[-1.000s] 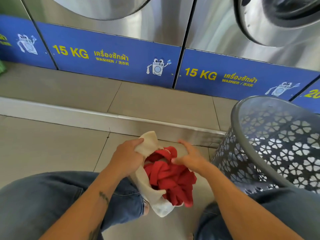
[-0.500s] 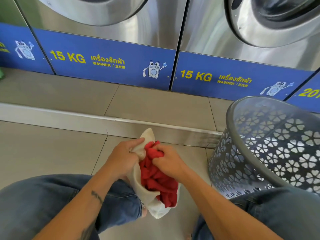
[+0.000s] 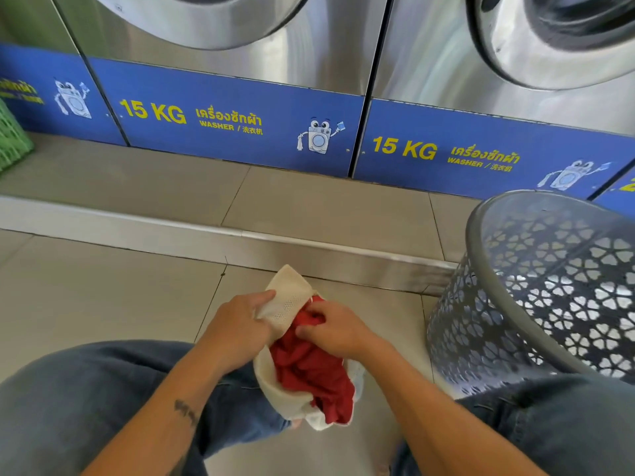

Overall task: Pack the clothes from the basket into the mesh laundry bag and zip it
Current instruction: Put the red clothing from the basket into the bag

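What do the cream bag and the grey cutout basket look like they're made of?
Cream mesh bag: soft woven netting, matte; tiny holes show and it folds limply.
Grey round basket: likely moulded plastic, slight sheen; rigid wall with flower cutouts.

view: head-worn | faces: forward and down | range: close above mesh laundry bag [image 3: 285, 304] | far: washers [image 3: 330, 46]

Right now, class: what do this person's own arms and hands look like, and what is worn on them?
The left forearm and right forearm are bare, no sleeves in view. A small dark tattoo marks the left one. The left hand and right hand show no gloves, rings or watch. The legs wear blue jeans.
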`<action>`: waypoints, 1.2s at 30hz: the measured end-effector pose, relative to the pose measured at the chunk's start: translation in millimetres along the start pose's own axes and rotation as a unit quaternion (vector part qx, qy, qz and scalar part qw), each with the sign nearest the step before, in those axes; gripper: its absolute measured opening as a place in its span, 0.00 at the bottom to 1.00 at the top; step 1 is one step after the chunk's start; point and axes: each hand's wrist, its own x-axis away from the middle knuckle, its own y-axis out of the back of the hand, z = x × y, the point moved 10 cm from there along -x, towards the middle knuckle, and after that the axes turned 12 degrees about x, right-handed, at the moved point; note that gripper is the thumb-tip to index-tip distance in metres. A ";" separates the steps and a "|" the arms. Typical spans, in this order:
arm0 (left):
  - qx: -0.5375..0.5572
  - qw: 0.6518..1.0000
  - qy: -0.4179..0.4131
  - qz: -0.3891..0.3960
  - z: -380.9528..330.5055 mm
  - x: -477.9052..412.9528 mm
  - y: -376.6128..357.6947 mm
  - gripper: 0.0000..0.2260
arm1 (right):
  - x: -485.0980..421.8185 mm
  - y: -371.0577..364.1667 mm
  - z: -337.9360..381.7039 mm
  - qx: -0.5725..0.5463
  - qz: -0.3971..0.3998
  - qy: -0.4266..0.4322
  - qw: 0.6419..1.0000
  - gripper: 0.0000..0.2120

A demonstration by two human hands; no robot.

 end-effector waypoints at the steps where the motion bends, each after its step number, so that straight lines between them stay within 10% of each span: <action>1: -0.002 1.000 0.002 0.003 0.2 -1.7 -4.4 0.27 | 3.0 12.3 -7.3 0.011 -0.020 -0.022 1.000 0.23; 6: -0.017 1.000 -0.007 -0.002 -3.3 -8.9 -18.4 0.29 | 19.4 -12.7 -56.5 -0.018 0.159 -0.120 0.980 0.51; 13: -0.003 0.999 -0.013 0.034 -1.8 -8.7 -26.4 0.29 | 21.8 -21.9 -5.9 0.002 -0.002 0.004 1.000 0.13; 18: 0.024 0.997 -0.071 0.028 -14.6 -4.2 -12.1 0.29 | 7.4 -32.3 -13.3 -0.124 0.004 -0.005 0.992 0.22; 25: 0.042 0.995 -0.066 -0.063 -11.0 -7.9 7.0 0.26 | -10.2 -27.1 -42.3 0.016 -0.020 -0.039 0.999 0.42; 36: 0.060 0.993 -0.051 -0.085 -17.0 -21.9 -7.3 0.26 | 39.3 10.5 -52.3 0.202 0.131 -0.066 0.968 0.16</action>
